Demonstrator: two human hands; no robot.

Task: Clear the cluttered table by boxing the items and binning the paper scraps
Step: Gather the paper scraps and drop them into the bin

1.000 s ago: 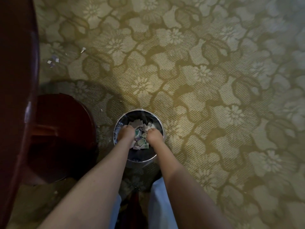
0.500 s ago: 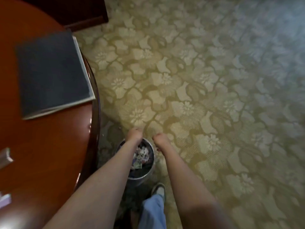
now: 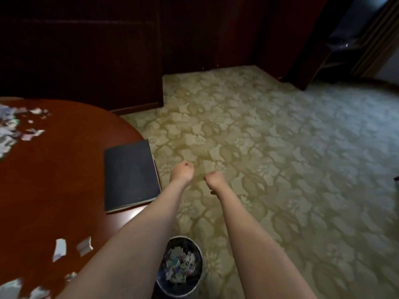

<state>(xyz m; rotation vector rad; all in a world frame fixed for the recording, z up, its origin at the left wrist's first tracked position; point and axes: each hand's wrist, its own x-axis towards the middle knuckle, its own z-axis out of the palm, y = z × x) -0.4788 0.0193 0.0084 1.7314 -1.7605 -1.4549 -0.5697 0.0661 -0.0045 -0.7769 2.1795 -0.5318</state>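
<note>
My left hand (image 3: 182, 171) and right hand (image 3: 216, 180) are curled into fists over the carpet (image 3: 291, 169), with nothing visible in either. Paper scraps (image 3: 59, 252) lie to the left on the table (image 3: 54, 190), nearer my left hand, past the dark folder (image 3: 129, 175) at its rim. The bin (image 3: 195, 275) sits bottom centre, just beside the table edge. There is open carpet to the right.

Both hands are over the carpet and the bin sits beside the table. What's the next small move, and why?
Probably bring the left hand over the table to the two paper scraps near its front edge. It and the right hand are curled and hold nothing, the bin already holds scraps, and a larger scatter of paper lies at the table's far left.
</note>
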